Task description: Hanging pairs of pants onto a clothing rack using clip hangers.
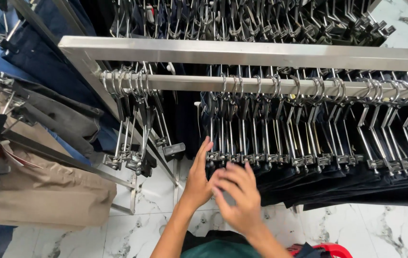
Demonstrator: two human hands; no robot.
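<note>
1. The left hand (198, 179) sits at centre frame, its fingers (206, 145) straight and together, touching the end clip hanger (213, 155) of the dark trousers (338, 184) that fill the right half of the frame.
2. The right hand (240, 193) hovers just below, motion-blurred; its fingers (228, 174) look loosely spread and hold nothing that I can make out.
3. Best, I judge, to steady that end hanger with the left hand and work near the clips, not the cloth.
4. Keep hooks square on the steel rail (261, 85); the bare hangers (137, 143) at left could snag.
</note>
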